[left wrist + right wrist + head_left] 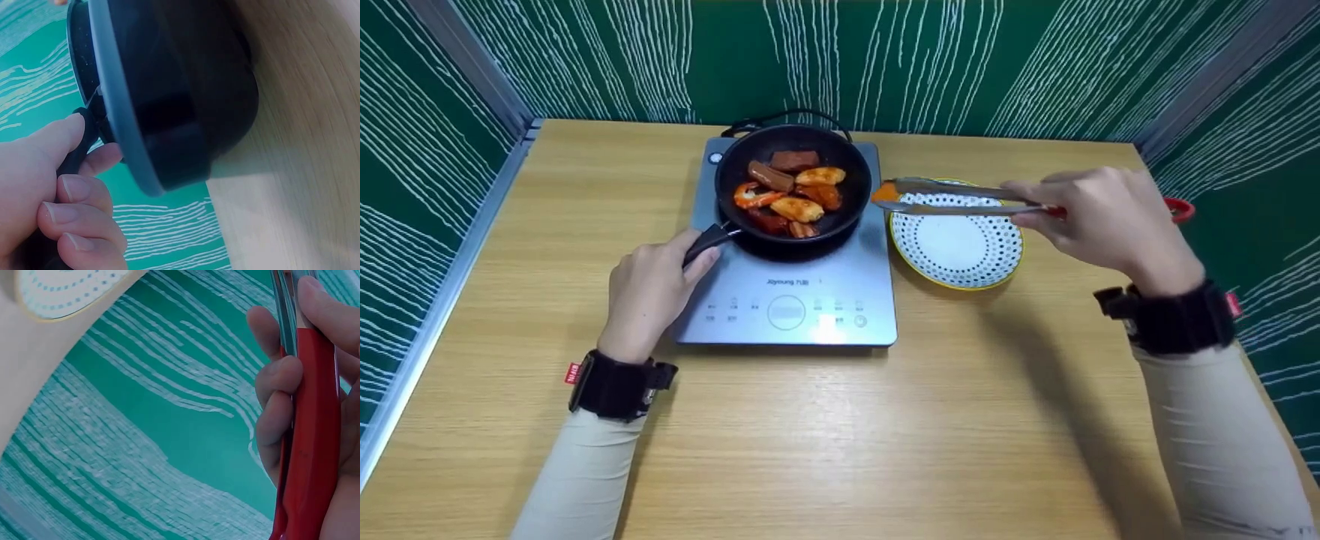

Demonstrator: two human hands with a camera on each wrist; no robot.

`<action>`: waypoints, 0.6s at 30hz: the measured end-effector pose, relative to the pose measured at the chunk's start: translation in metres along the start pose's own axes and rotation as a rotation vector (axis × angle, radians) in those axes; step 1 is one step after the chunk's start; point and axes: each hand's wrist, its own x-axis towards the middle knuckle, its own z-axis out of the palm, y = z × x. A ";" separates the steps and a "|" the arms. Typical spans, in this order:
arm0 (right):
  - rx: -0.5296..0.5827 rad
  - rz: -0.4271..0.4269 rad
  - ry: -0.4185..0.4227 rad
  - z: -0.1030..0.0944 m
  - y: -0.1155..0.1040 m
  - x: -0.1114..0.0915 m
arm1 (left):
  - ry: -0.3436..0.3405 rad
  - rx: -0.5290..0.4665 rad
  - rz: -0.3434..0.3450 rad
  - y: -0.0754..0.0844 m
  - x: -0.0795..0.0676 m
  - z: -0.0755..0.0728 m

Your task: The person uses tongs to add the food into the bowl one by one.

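My left hand (649,292) grips the black handle (712,241) of a frying pan (851,214), which sits on an induction cooker. In the left wrist view, thumb and fingers wrap that handle (76,149). Sausage pieces, browned chunks and a shrimp (754,196) lie inside the pan. With my right hand (1102,214) I hold red-handled metal tongs (960,210), seen close up in the right wrist view with fingers curled round the red grip (315,422). The tong tips pinch an orange food piece (886,193) between the pan's right rim and the plate.
A white plate (952,240) with dark dots and a yellow rim stands right of the induction cooker (787,300), partly under the tongs. The black cord (802,111) loops behind the pan. Green panels (915,67) with white lines enclose the wooden table (840,435).
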 end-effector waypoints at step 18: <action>-0.055 -0.074 -0.217 -0.022 -0.038 0.077 | 0.003 0.000 0.003 0.000 -0.001 -0.003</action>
